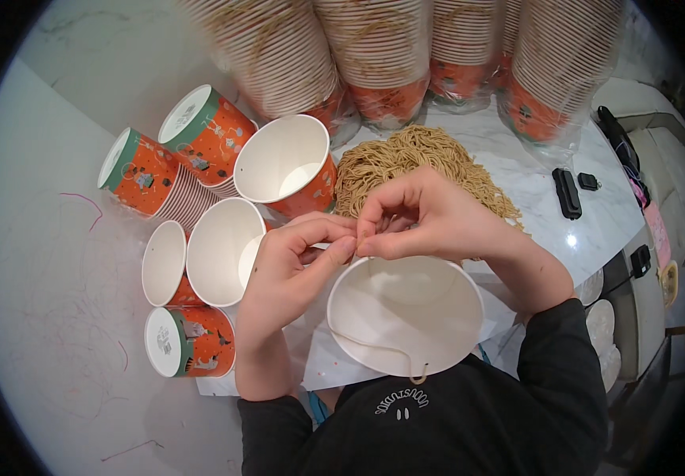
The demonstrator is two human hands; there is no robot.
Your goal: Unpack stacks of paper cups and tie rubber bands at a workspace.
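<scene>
A white-lined paper bucket [414, 305] stands in front of my chest, its open mouth facing up. A thin tan cord [374, 344] passes through a hole at its near rim, with a short loop outside, and runs across the inside toward the left wall. At the bucket's far left rim, the fingertips of my left hand [299, 258] and my right hand [418, 214] meet in a pinch. Both hands are closed on the cord, of which only a tiny bit shows between the fingertips. Just beyond my right hand lies a heap of cut tan cords [414, 155].
Open orange paper buckets [227, 250] and upturned stacks [207, 135] crowd the left. Tall plastic-wrapped bucket stacks [382, 47] line the back of the marble-patterned table [533, 178]. A black oblong device [567, 193] lies at the right, with a grey sofa [660, 159] beyond.
</scene>
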